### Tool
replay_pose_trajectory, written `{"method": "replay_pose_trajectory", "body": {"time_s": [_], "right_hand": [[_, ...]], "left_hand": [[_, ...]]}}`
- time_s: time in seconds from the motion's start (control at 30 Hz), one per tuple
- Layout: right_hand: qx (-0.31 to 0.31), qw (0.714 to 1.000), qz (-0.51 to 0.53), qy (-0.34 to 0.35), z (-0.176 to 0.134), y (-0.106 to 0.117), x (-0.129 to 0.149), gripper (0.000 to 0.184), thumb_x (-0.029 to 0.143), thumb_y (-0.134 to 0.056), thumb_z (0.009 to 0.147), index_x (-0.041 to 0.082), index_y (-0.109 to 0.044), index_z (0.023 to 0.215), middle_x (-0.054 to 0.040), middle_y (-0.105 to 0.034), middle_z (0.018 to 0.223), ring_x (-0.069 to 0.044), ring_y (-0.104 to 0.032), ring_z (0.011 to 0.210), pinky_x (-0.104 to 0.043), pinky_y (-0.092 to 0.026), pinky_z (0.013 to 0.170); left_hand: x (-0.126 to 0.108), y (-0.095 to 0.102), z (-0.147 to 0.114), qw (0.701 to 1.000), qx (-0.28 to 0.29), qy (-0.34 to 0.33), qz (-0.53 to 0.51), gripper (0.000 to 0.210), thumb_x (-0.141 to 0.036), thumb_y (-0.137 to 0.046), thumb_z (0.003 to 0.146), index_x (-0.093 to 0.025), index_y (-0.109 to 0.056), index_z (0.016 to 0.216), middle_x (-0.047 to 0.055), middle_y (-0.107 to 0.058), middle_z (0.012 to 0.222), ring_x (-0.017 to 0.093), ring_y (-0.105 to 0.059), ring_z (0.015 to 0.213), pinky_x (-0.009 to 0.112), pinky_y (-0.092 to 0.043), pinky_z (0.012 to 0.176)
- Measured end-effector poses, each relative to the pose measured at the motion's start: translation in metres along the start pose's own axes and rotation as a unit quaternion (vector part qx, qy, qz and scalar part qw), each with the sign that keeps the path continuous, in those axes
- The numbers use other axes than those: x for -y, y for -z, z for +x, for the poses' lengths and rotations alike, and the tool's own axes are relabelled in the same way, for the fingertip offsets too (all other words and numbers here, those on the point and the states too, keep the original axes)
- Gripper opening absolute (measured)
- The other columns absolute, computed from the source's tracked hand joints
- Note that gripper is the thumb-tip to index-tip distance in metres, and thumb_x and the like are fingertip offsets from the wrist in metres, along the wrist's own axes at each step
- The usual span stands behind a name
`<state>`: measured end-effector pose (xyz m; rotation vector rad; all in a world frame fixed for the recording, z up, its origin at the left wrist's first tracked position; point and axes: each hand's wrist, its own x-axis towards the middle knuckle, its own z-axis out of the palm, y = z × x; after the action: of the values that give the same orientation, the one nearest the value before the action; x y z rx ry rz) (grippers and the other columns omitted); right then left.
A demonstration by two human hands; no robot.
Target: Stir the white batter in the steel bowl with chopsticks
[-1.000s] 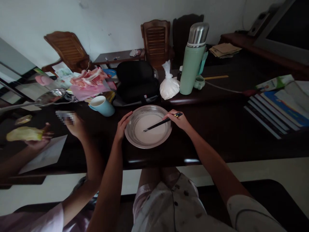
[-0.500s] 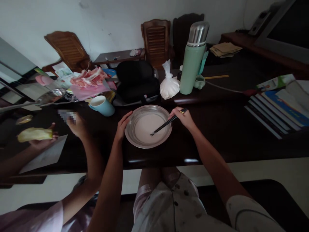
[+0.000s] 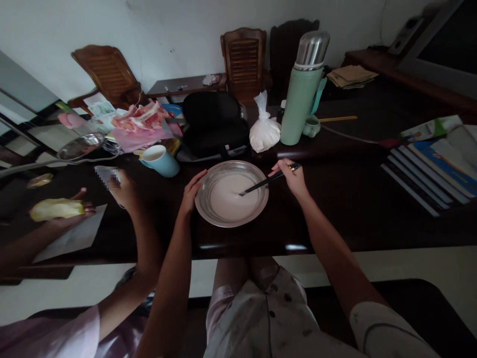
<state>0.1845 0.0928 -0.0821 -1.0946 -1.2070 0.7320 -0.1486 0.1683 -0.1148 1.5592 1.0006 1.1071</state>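
A round metal bowl stands on the dark table in front of me, holding a smooth whitish liquid. My left hand grips the bowl's left rim, fingers along its outer side. In my right hand is a pair of black chopsticks, closed around their upper ends. They slant down to the left over the bowl's right rim, and their tips dip into the liquid, where a small ripple shows. Behind the bowl sits a tied plastic bag of white powder.
A light blue mug, black case and green thermos stand beyond the bowl. Stacked books lie at right. On the left, another person's hands hold a peeled pale-yellow fruit and a blurred-out object.
My right hand and the chopsticks have moved right and slightly up, shifting the tips through the liquid. My left hand stays on the rim. The view has shifted slightly.
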Motion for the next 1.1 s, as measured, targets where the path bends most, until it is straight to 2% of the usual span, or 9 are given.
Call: {"method": "replay_pose_trajectory", "body": {"time_s": [0.13,0.27,0.43,0.57,0.7,0.8,0.9,0.97,1.1], "right_hand": [[0.080,0.997,-0.004,-0.002,-0.005,-0.009,0.004,0.044,0.062,-0.056,0.083,0.021,-0.067,0.070,-0.0016,-0.069,0.060,-0.019,-0.068,0.064,-0.032,-0.053,0.067],[0.135,0.987,-0.060,0.056,-0.010,-0.020,0.001,0.042,0.057,-0.053,0.088,0.023,-0.072,0.073,-0.0031,-0.073,0.076,-0.019,-0.066,0.081,-0.033,-0.050,0.077],[0.064,0.990,-0.098,0.078,-0.006,-0.014,-0.004,0.034,0.050,-0.054,0.090,0.024,-0.074,0.079,-0.0032,-0.075,0.084,-0.020,-0.065,0.086,-0.035,-0.048,0.083],[-0.002,0.999,-0.031,0.031,-0.001,-0.002,-0.002,0.037,0.055,-0.057,0.087,0.022,-0.068,0.072,-0.0024,-0.072,0.067,-0.019,-0.067,0.068,-0.034,-0.051,0.072],[0.052,0.999,0.005,-0.004,-0.003,-0.002,0.003,0.043,0.061,-0.056,0.084,0.022,-0.066,0.069,-0.0012,-0.069,0.059,-0.017,-0.065,0.057,-0.032,-0.052,0.064],[0.116,0.993,-0.029,0.020,-0.008,-0.010,0.004,0.043,0.059,-0.055,0.086,0.022,-0.070,0.072,-0.0027,-0.072,0.068,-0.018,-0.067,0.069,-0.032,-0.053,0.070],[0.141,0.985,-0.074,0.061,-0.010,-0.016,-0.001,0.040,0.054,-0.051,0.090,0.023,-0.073,0.075,-0.0030,-0.074,0.078,-0.019,-0.066,0.082,-0.033,-0.051,0.079],[0.127,0.985,-0.089,0.073,-0.009,-0.017,-0.005,0.037,0.050,-0.052,0.091,0.025,-0.074,0.078,-0.0026,-0.074,0.082,-0.019,-0.066,0.086,-0.034,-0.050,0.082],[0.043,0.994,-0.081,0.057,-0.003,-0.009,-0.009,0.034,0.052,-0.055,0.089,0.023,-0.072,0.080,-0.0033,-0.075,0.082,-0.020,-0.068,0.083,-0.035,-0.051,0.081]], "left_hand": [[-0.001,0.000,0.000,1.000,-0.003,-0.012,0.024,0.058,-0.048,-0.058,0.082,-0.014,-0.060,0.129,0.012,-0.053,0.138,0.031,-0.044,0.132,0.047,-0.029,0.115],[-0.002,0.000,0.001,0.999,-0.007,-0.012,0.032,0.058,-0.050,-0.058,0.081,-0.015,-0.062,0.127,0.011,-0.054,0.137,0.031,-0.045,0.132,0.047,-0.030,0.115],[-0.003,0.000,0.000,1.000,-0.004,-0.005,0.022,0.059,-0.050,-0.058,0.082,-0.014,-0.060,0.128,0.012,-0.055,0.136,0.031,-0.046,0.131,0.047,-0.031,0.114],[-0.003,0.000,0.001,1.000,-0.004,-0.005,0.024,0.059,-0.050,-0.058,0.082,-0.014,-0.061,0.128,0.012,-0.055,0.136,0.032,-0.046,0.131,0.047,-0.033,0.113],[-0.002,0.000,0.001,1.000,-0.006,-0.010,0.025,0.057,-0.048,-0.058,0.082,-0.014,-0.062,0.127,0.011,-0.053,0.138,0.031,-0.044,0.132,0.046,-0.028,0.116],[-0.001,0.000,0.000,1.000,-0.002,-0.006,0.015,0.056,-0.046,-0.058,0.082,-0.015,-0.061,0.129,0.010,-0.054,0.137,0.030,-0.045,0.132,0.046,-0.027,0.117],[-0.001,0.001,0.000,1.000,-0.001,-0.010,0.013,0.056,-0.045,-0.058,0.082,-0.015,-0.060,0.129,0.011,-0.054,0.137,0.030,-0.045,0.132,0.046,-0.028,0.116],[-0.001,0.001,0.000,1.000,-0.004,-0.013,0.021,0.057,-0.047,-0.058,0.081,-0.014,-0.061,0.128,0.011,-0.054,0.137,0.030,-0.045,0.132,0.045,-0.029,0.116],[0.002,0.002,0.002,1.000,-0.006,-0.006,0.025,0.057,-0.048,-0.057,0.083,-0.015,-0.060,0.129,0.011,-0.053,0.138,0.031,-0.044,0.132,0.046,-0.028,0.116]]}}
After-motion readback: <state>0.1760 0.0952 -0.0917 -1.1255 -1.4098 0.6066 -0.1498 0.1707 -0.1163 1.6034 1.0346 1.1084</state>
